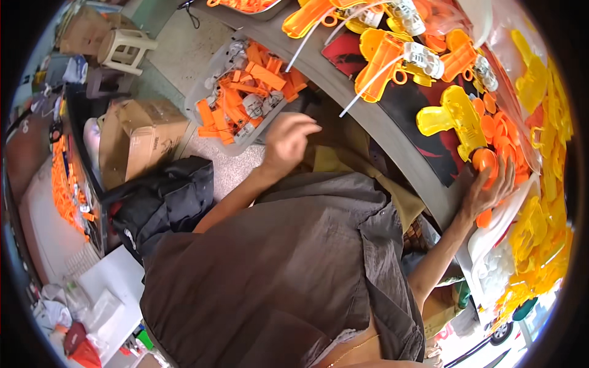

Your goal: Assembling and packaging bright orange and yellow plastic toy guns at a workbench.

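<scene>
My right hand (489, 191) reaches over the table at the right, its fingers curled round an orange round cap (485, 161). Beneath and beyond it spreads a heap of orange round parts (504, 136). A yellow toy-gun shell half (455, 119) lies just left of that heap, on a dark red-and-black mat (423, 147). Off the table's edge, in front of my body, my left hand (289, 142) is held up with its fingers curled in; nothing shows between them, though the palm side is hidden. It is nearest a grey bin (245, 142) of orange and whitish parts.
Orange-and-yellow toy assemblies (381, 66) with white strips lie along the far table. Yellow parts (543, 227) are piled at the right rim. A cardboard box (150, 138), a black bag (169, 199) and a plastic stool (126, 50) stand on the left.
</scene>
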